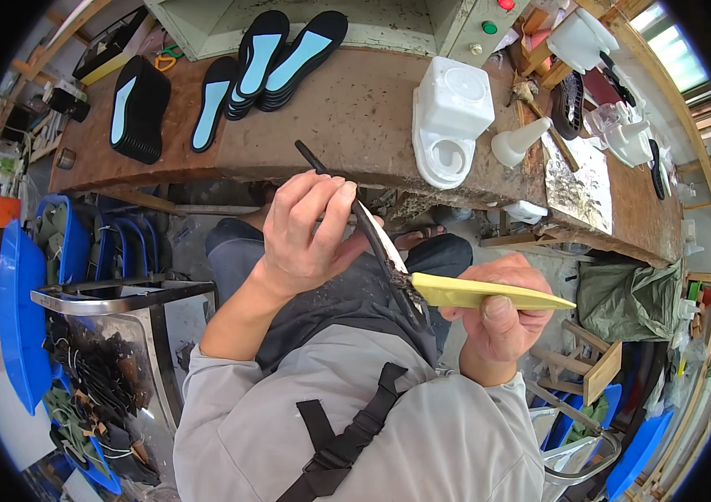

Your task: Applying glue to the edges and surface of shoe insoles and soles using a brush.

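Observation:
In front of my chest, my left hand pinches a thin black insole, held edge-on, with a whitish strip along one side. My right hand is closed around the yellow handle of a brush, its thumb on top. The dark bristles of the brush touch the lower part of the insole. On the bench beyond lie several stacks of black insoles with light blue patches. Nearest to my right hand on the bench is a white plastic container with a round cup at its front.
The brown workbench spans the far side. To the right are a white cone-shaped nozzle, a stained paper sheet and a black shoe sole. A metal-framed cart and blue bins stand left; a wooden stool stands right.

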A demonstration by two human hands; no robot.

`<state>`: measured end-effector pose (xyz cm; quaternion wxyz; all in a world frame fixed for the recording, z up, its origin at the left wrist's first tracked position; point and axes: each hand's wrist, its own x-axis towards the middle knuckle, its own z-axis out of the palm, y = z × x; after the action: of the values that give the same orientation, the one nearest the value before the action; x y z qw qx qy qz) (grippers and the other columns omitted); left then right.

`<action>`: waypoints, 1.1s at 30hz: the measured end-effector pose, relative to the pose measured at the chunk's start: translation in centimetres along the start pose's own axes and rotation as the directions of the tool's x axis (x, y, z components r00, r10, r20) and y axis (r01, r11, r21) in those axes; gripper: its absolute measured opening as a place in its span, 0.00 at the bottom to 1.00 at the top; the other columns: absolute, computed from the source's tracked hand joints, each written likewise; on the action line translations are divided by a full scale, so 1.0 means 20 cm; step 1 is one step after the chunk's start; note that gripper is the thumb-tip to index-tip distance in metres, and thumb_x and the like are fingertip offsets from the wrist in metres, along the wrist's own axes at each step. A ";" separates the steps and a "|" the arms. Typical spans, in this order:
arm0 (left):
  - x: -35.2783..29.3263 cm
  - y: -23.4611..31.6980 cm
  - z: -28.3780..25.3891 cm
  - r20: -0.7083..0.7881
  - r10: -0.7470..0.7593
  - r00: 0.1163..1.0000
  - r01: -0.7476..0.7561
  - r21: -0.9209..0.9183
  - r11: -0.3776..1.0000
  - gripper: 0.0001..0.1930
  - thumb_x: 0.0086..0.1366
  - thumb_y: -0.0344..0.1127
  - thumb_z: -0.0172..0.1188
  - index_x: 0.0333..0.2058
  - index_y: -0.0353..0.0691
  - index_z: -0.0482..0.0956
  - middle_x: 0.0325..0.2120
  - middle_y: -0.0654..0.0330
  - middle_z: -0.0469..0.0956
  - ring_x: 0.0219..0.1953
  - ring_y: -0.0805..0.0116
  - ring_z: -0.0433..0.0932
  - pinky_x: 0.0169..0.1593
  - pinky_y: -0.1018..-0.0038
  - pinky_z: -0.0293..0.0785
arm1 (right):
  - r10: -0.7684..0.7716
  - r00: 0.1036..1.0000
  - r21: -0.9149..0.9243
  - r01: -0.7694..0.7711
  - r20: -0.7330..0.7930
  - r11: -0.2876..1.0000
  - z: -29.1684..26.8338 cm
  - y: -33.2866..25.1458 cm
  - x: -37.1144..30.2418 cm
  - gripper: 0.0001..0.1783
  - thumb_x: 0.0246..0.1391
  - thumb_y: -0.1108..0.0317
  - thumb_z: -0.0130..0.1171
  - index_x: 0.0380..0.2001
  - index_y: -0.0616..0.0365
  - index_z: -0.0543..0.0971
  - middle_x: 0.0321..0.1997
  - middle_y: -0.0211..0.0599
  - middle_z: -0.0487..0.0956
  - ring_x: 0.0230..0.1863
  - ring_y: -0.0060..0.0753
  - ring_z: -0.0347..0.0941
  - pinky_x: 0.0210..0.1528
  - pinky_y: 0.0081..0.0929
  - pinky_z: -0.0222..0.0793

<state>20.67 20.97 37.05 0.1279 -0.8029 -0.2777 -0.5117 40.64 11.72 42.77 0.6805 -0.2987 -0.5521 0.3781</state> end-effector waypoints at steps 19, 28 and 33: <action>-0.02 0.13 -0.02 0.276 -0.197 0.941 0.268 -0.247 0.931 0.42 0.30 0.29 0.72 0.51 0.30 0.67 0.37 0.53 0.72 0.37 0.56 0.73 0.38 0.68 0.74 | -0.094 0.996 0.124 0.093 0.002 0.988 -0.06 0.04 -0.02 0.12 0.54 0.75 0.56 0.42 0.66 0.75 0.22 0.49 0.79 0.21 0.40 0.79 0.26 0.33 0.77; -0.02 0.18 -0.04 0.404 -0.283 0.870 0.435 -0.358 0.827 0.43 0.29 0.31 0.73 0.51 0.30 0.67 0.38 0.52 0.72 0.36 0.56 0.74 0.35 0.68 0.74 | -0.153 0.988 0.071 0.155 -0.031 0.985 -0.05 0.06 -0.01 0.09 0.54 0.74 0.56 0.38 0.67 0.75 0.21 0.49 0.79 0.20 0.39 0.78 0.24 0.32 0.76; 0.00 0.17 -0.04 0.336 -0.237 0.912 0.333 -0.267 0.904 0.43 0.29 0.30 0.73 0.51 0.30 0.68 0.38 0.52 0.72 0.37 0.55 0.74 0.37 0.67 0.74 | 0.017 0.993 0.169 0.003 -0.117 0.986 -0.07 0.03 0.01 0.10 0.54 0.72 0.56 0.36 0.70 0.75 0.24 0.48 0.77 0.20 0.37 0.77 0.23 0.29 0.74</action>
<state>21.95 17.84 37.71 -0.1232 -0.8303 -0.3228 -0.4372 41.85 12.19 42.16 0.7334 -0.2637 -0.4760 0.4074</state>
